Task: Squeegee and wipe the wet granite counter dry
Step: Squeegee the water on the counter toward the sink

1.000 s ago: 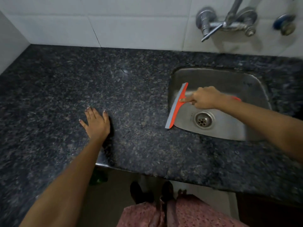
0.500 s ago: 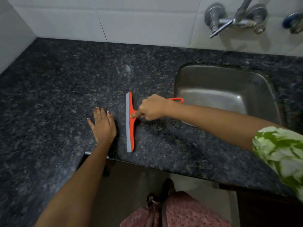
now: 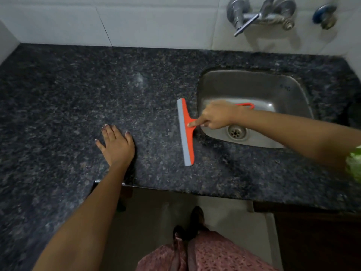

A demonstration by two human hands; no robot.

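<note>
An orange squeegee [image 3: 186, 133] with a grey rubber blade stands on the dark speckled granite counter [image 3: 78, 94], just left of the sink's edge, blade running near to far. My right hand [image 3: 215, 115] grips its handle, index finger stretched along the neck toward the blade; the handle's loop sticks out over the sink behind my wrist. My left hand [image 3: 117, 144] lies flat on the counter near the front edge, fingers spread, holding nothing. A faint wet sheen shows on the granite toward the back.
A steel sink [image 3: 254, 90] with a round drain is set into the counter on the right. A metal tap [image 3: 259, 14] hangs from the white tiled wall above it. The counter's front edge steps back in front of me; my feet show on the floor below.
The squeegee went from the sink's edge left across the counter to beside my left hand, then swept back right toward the sink. My left hand stayed flat in place.
</note>
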